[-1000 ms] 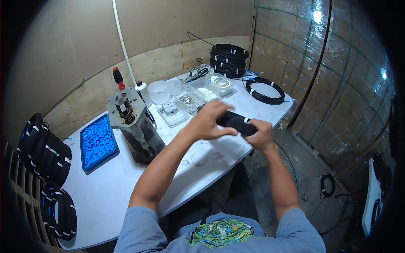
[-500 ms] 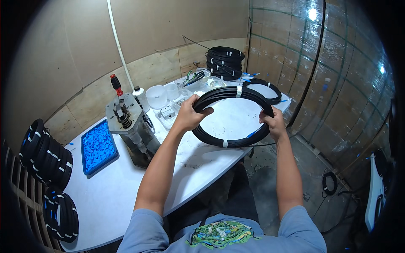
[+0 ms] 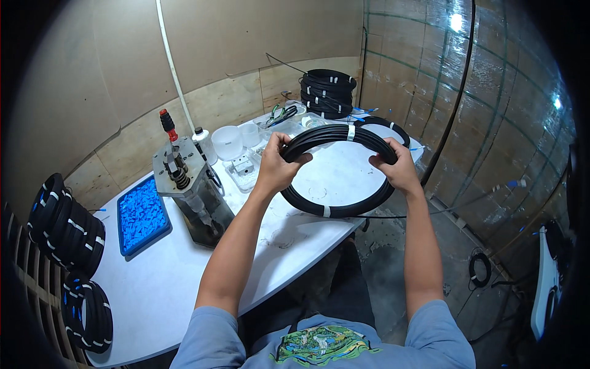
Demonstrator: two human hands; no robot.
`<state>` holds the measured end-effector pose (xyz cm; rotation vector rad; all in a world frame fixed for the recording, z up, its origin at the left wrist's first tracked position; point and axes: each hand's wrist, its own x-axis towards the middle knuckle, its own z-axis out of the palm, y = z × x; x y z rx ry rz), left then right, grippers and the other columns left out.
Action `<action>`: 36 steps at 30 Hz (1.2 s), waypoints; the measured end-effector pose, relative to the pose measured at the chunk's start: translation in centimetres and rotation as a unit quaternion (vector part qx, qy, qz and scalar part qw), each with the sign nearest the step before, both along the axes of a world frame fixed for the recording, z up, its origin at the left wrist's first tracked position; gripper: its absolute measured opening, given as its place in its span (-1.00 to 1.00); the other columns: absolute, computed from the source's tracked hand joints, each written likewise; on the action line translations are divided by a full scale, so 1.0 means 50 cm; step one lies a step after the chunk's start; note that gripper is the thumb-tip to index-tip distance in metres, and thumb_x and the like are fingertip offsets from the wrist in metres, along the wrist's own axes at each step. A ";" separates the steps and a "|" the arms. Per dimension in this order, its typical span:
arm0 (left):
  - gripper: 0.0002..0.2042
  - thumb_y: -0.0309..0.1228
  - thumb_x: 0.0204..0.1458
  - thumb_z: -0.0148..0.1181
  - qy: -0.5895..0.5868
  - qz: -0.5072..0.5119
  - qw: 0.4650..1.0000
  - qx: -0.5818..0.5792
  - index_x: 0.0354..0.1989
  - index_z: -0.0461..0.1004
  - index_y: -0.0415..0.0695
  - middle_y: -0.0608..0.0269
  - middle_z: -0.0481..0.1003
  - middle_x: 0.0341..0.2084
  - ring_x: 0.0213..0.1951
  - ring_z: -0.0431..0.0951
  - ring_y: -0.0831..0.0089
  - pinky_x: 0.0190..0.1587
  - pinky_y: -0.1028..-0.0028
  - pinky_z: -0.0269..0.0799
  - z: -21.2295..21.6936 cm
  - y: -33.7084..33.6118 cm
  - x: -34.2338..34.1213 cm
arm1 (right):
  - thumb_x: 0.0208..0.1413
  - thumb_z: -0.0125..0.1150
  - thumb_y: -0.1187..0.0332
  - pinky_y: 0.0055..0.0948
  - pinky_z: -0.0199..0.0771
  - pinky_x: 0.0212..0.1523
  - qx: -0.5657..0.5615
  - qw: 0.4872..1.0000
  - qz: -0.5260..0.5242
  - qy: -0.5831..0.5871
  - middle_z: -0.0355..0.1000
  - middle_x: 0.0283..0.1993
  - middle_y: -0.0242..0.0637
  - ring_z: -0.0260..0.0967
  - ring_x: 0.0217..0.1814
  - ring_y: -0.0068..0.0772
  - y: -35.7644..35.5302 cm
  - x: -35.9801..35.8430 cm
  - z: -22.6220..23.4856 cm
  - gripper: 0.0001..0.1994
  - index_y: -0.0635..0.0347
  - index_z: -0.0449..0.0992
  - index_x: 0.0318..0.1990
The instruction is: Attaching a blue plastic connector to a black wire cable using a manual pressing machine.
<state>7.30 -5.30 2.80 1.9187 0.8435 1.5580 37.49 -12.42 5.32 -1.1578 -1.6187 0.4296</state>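
Observation:
Between my two hands is a coil of black cable (image 3: pixel 335 211), bound with white tape at its top and bottom. It is tilted up, its lower rim at the table's front edge. My left hand (image 3: pixel 279 161) is closed round the coil's left side, thumb on the inside. My right hand (image 3: pixel 396 163) grips the upper right side, thumb inward. A loose cable end with a blue and whitish tip (image 3: pixel 516 184) sticks out to the right, past my right forearm.
Left on the white table (image 3: pixel 161 307) are a metal press (image 3: pixel 193 197) and a blue tray (image 3: pixel 125 249) of small blue pieces. Clear tubs (image 3: pixel 227 142), pliers (image 3: pixel 281 115) and stacked black coils (image 3: pixel 327 95) stand at the back. More coils (image 3: pixel 67 230) are at far left; wrapped boxes (image 3: pixel 424 92) line the right.
My right hand has moved up along the coil's right side. The blue-tipped cable end, inside the ring before, now extends out to the right. My left hand keeps its hold.

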 end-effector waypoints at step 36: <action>-0.71 -0.24 0.12 0.39 0.165 -0.019 0.986 -0.022 -0.24 0.53 -0.24 0.12 0.53 -0.50 -0.47 0.45 0.36 -0.34 0.34 0.38 0.031 0.028 -0.016 | 0.20 0.38 0.38 -0.40 0.41 -0.34 0.359 0.885 -0.257 -0.150 0.57 -0.39 -0.26 0.40 -0.38 -0.32 -0.109 -0.076 0.092 -0.89 0.24 0.67 -0.24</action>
